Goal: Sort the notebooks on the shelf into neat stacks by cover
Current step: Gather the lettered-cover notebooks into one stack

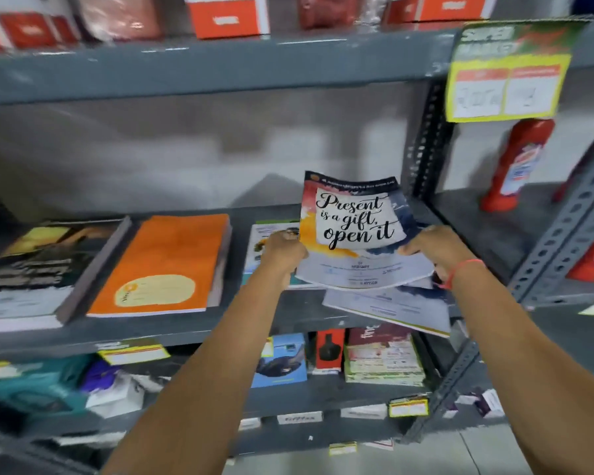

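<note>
Left hand [283, 250], right hand [432, 250] gripping notebook [354, 221] side edges (tilted up), shelf [186, 332] bare behind.

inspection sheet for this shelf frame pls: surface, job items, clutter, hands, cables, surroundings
Surface: grey metal shelf, middle tier.
Job's things: lifted notebook tilted up; orange stack and dark stack look squared; loose notebooks askew, overhanging the front edge.
Clutter: another notebook partly hidden behind the left hand.
Grippers: left hand and right hand grip the lifted notebook's sides.
Cables: nothing seen.
Surroundings: red bottle, price sign, boxed goods below.
</note>
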Motion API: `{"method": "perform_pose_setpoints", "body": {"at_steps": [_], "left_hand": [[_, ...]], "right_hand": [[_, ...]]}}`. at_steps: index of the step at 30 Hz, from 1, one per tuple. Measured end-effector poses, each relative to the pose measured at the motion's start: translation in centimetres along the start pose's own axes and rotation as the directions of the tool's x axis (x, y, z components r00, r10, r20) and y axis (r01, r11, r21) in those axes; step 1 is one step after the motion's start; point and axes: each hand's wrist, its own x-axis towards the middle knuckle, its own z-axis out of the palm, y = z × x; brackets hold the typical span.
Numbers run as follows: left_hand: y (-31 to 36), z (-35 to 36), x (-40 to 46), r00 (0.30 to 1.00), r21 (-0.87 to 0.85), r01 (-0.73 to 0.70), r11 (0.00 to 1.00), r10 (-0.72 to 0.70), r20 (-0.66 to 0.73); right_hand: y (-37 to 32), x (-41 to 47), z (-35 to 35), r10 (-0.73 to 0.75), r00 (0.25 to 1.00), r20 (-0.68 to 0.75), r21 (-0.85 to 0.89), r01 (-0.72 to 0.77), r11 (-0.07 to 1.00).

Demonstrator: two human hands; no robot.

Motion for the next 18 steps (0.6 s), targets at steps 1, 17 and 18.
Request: {"method": "perform_pose_setpoints", "body": {"at_steps": [1,17,18], "left_hand": [[-0.1,-2.0,0.0,1.0,0.0,-0.009,1.0,0.009,-0.02],[-10.0,-44.9,-1.8,0.957,0.09,0.074,0.993,-0.045,-0.287],[-10.7,-47.0,-1.5,0.956,0.109,0.088,0.99,-0.053,-0.289]], "right_hand": [[-1.2,-0.5,1.4,-0.033,0.999,0.018,-0.034,0.033,0.999],[-14.5,-15.8,40.7,-0.276,0.892,0.358,-0.069,0.319,0.945],[-14.7,-16.4,42.8,-0.264,0.897,0.356,-0.071,0.307,0.949]]}}
